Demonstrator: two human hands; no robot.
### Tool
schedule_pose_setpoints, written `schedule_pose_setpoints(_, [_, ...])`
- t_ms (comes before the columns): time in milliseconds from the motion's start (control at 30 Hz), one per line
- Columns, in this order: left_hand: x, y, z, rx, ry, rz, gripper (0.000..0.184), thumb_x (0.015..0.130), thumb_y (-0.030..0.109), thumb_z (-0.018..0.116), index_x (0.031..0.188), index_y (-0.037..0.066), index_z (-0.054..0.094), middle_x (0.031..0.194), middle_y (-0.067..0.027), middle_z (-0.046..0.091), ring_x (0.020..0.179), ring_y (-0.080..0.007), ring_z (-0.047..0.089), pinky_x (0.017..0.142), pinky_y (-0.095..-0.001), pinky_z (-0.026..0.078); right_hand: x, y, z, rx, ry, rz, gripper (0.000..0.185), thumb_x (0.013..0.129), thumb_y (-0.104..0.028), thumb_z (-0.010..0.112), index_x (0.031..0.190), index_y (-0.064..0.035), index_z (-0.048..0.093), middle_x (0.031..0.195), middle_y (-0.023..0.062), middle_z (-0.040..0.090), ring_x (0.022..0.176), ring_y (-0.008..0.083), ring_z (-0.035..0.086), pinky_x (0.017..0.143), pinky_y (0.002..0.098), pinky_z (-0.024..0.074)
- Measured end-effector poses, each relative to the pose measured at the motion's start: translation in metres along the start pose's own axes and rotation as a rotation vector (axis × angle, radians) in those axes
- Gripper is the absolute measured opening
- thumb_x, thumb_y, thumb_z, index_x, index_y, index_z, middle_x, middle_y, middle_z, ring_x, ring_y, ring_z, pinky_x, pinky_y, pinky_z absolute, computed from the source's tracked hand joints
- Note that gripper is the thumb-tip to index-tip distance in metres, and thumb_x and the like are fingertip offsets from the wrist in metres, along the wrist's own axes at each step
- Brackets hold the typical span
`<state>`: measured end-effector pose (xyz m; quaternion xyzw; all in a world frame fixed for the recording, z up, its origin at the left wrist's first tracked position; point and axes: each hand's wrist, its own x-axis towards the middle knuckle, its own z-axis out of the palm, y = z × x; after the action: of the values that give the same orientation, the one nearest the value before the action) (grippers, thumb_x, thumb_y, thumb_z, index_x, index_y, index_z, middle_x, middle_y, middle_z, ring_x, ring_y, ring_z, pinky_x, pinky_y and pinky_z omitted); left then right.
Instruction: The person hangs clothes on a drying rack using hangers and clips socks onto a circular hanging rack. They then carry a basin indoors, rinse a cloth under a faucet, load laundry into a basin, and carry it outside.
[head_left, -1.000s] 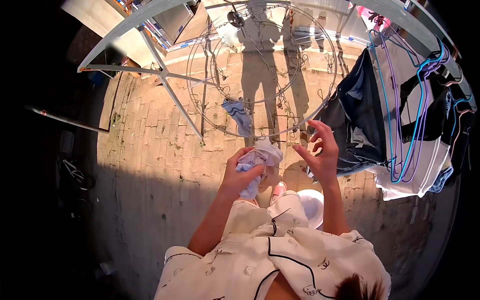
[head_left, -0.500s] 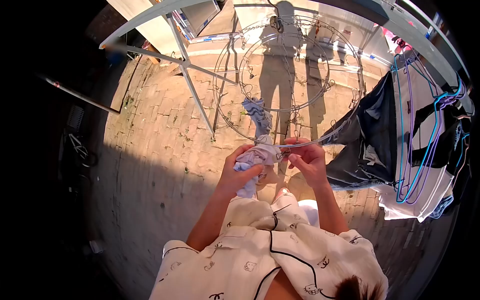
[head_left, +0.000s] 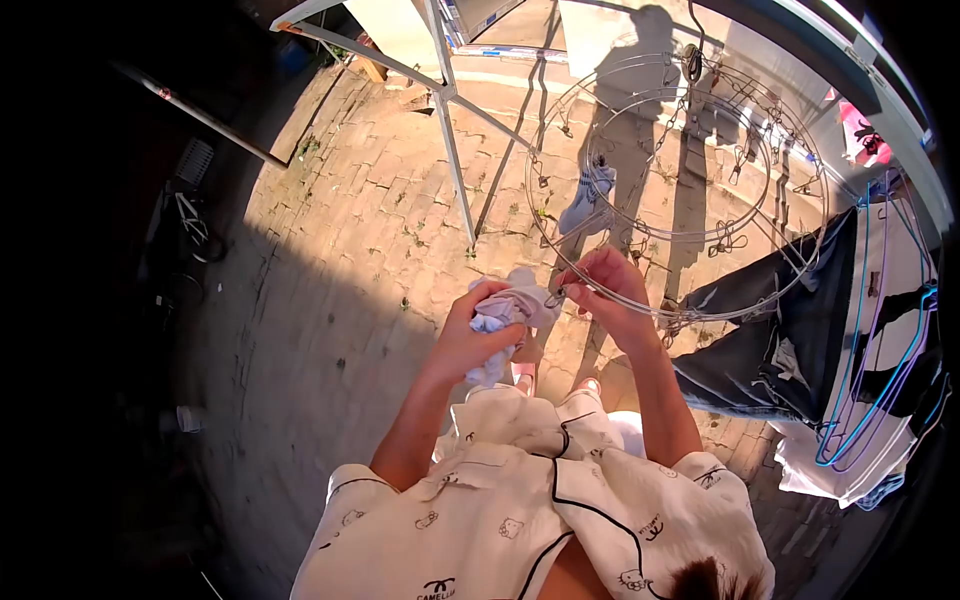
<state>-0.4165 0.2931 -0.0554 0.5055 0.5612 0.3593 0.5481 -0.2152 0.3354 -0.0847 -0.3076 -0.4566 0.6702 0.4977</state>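
Observation:
My left hand [head_left: 474, 338] is closed round a bunch of pale pink and light blue socks [head_left: 512, 303]. Beside it, my right hand [head_left: 612, 298] pinches a small metal clip [head_left: 554, 299] at the near-left rim of a round wire drying hanger [head_left: 690, 316]. The clip lies at the edge of the bunch; whether it grips any cloth I cannot tell. A grey-blue patterned sock [head_left: 588, 203] hangs from the hanger just beyond my right hand. More clips [head_left: 728, 240] dangle around the two wire rings.
Dark trousers [head_left: 775, 330] and blue and purple hangers [head_left: 868, 390] crowd the right side, with white cloth [head_left: 835, 465] below. A white metal stand [head_left: 445, 95] rises ahead on the brick paving [head_left: 390, 220]. A pole [head_left: 205, 115] is at the left.
The hanger and the sock hanging on it have shifted right in view, as has the background. The hanger seems to have turned. My left hand still grips the bunch, my right hand the clip.

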Motion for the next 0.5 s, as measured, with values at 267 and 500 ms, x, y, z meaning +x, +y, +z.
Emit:
schedule_pose_setpoints(267, [0.012,-0.015,-0.001,0.135,0.144,0.039,0.039,0.064,0.007,0.067,0.099,0.001,0.051,0.088,-0.0054,0.058,0.078,-0.0093,0.055,0.068,-0.024,0.046,0.028,0.014,0.018,-0.121,0.064,-0.09,0.023,0.071,-0.004,0.069,0.085,-0.002,0.052,0.087,0.009,0.064,0.078,0.0088,0.059,0.06,0.0192,0.0467])
schedule_pose_setpoints(500, [0.017,0.0,0.004,0.332,0.188,0.17,0.045,0.06,0.009,0.069,0.099,0.001,0.05,0.085,-0.0088,0.059,0.078,-0.0133,0.057,0.07,-0.0267,0.046,0.036,-0.005,0.02,-0.397,0.025,-0.071,0.018,0.069,-0.001,0.07,0.072,-0.0018,0.052,0.081,0.0114,0.065,0.063,0.0054,0.057,0.049,0.0161,0.0439])
